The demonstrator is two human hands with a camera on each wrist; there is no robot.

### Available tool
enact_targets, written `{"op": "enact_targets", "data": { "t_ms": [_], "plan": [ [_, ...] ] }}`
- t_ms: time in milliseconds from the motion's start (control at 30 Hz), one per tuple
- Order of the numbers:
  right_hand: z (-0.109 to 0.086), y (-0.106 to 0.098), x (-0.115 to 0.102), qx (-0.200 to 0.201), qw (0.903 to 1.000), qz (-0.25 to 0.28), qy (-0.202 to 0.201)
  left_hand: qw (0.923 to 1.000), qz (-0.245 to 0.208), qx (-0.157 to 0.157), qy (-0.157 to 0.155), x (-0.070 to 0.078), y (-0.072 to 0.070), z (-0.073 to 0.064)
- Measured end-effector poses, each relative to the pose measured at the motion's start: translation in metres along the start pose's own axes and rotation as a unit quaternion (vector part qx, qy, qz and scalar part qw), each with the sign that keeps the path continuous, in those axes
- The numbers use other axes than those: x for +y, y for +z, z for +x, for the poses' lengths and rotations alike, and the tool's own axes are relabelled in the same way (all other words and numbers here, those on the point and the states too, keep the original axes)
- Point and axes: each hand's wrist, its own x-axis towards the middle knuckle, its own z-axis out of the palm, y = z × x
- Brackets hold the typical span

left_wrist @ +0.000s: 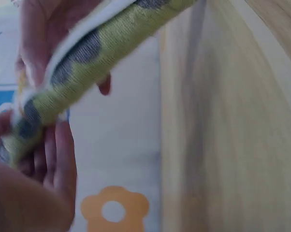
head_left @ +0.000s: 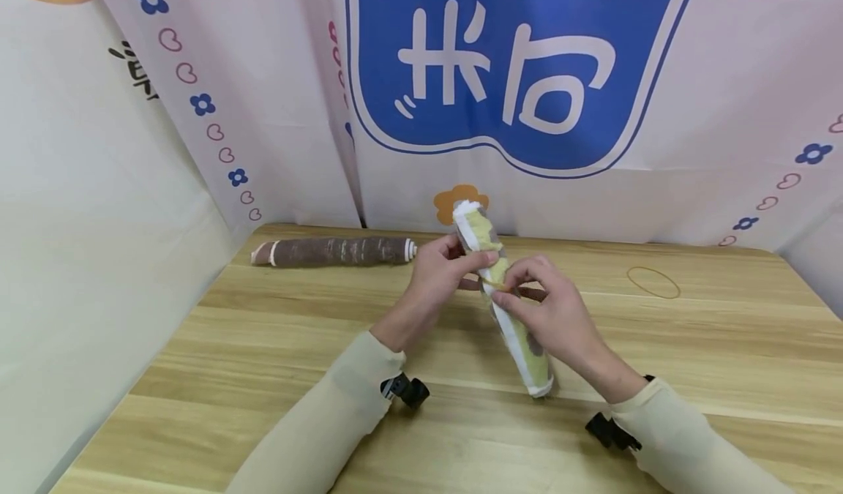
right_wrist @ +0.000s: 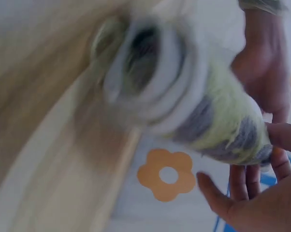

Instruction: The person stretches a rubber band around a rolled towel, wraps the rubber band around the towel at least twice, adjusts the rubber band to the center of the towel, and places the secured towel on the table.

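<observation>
A rolled towel (head_left: 520, 347), yellow-green with grey patches and white edges, is held at a slant above the table. My left hand (head_left: 431, 282) grips it near its upper end, thumb across the front. A thin yellow rubber band (head_left: 495, 285) lies across the middle of the roll. My right hand (head_left: 560, 311) pinches the band there between thumb and fingers, close against the towel. In the right wrist view the coiled white layers at one end of the towel (right_wrist: 223, 116) face the camera, blurred.
A brown rolled towel (head_left: 339, 251) lies along the table's back left edge. Another rubber band (head_left: 653, 282) lies loose on the wooden table (head_left: 685, 347) to the right. A printed cloth (head_left: 290, 157) hangs right behind the table.
</observation>
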Motion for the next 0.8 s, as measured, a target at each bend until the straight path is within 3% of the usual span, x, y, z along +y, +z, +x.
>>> {"op": "enact_targets", "data": {
  "t_ms": [133, 233, 300, 433, 667, 800],
  "plan": [
    [0.001, -0.005, 0.000, -0.002, 0.9904, 0.105, 0.091, 0.9951, -0.045, -0.087, -0.015, -0.005, -0.006, 0.005],
    [0.003, -0.007, 0.000, -0.012, 0.9780, 0.161, 0.132, 0.9932, -0.057, -0.100, -0.019, -0.007, -0.009, 0.007],
    [0.004, -0.007, 0.000, -0.017, 0.9747, 0.174, 0.139, 0.9952, -0.049, -0.083, -0.015, -0.006, -0.009, 0.007],
    [0.004, -0.005, 0.001, -0.017, 0.9842, 0.139, 0.109, 0.9994, -0.016, -0.031, 0.004, -0.001, -0.005, 0.003],
    [0.002, -0.005, 0.000, -0.026, 0.9938, 0.092, 0.057, 0.9925, 0.074, 0.027, 0.093, 0.004, 0.006, -0.004],
    [0.002, -0.005, 0.001, -0.046, 0.9961, 0.060, 0.045, 0.9913, 0.091, 0.044, 0.084, 0.003, 0.009, -0.007]
  ]
}}
